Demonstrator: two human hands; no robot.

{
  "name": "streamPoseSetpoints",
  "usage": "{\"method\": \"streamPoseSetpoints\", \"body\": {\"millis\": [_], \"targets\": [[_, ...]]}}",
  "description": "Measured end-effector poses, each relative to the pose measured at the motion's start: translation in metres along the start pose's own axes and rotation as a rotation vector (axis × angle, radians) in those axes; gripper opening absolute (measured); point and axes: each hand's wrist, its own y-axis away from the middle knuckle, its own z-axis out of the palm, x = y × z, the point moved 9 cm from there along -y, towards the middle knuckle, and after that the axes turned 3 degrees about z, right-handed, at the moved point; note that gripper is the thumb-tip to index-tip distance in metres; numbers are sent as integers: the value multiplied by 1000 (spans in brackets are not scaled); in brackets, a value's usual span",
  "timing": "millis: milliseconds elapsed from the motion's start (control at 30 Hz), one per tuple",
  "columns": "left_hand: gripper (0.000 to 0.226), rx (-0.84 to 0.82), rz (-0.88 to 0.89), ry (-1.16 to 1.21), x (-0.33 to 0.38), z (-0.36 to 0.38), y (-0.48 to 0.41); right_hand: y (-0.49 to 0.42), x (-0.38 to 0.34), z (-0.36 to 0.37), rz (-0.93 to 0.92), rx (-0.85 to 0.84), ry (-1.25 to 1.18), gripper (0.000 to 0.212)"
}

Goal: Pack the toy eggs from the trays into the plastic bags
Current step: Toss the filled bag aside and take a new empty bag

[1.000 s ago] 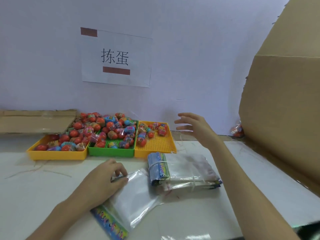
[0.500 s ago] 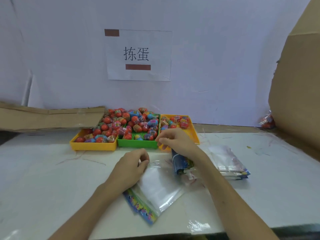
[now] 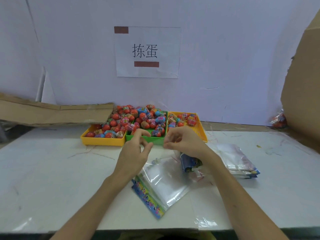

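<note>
Three trays stand in a row at the back of the table: a yellow tray, a green tray and a second yellow tray. Red and blue toy eggs are heaped in them. A clear plastic bag with a colourful header lies flat in front of me. My left hand hovers above the bag's far end, fingers loosely bent and holding nothing. My right hand hangs beside it with fingertips curled together; I see nothing between them. A bundle of bags lies under my right wrist.
A stack of empty bags lies to the right. Flat cardboard leans at the back left, and a tall cardboard box stands on the right. A filled bag of eggs sits beside it. A paper sign hangs on the wall.
My left hand has lifted off the flat bag. My right hand came back from the trays to the bundle and now rises beside the left hand.
</note>
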Motion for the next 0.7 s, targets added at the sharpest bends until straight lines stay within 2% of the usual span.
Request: {"method": "streamPoseSetpoints", "body": {"millis": [67,200,367,500,600,700], "targets": [[21,-62,-99,83,-8,4,0,1,-2,-7,-11,53,-55,14],[2,-165,-177,168,-12,11,-1,5,-4,-23,3,166,-258,14],[10,-129,-310,482,-19,7,0,8,-1,-37,44,249,-386,14],[23,-74,-376,632,-23,4,0,10,0,-41,53,306,-485,16],[10,-17,-435,722,-27,3,0,11,3,-48,57,353,-556,23],[8,12,-417,684,-27,0,-1,10,6,-47,90,300,-594,15]]}}
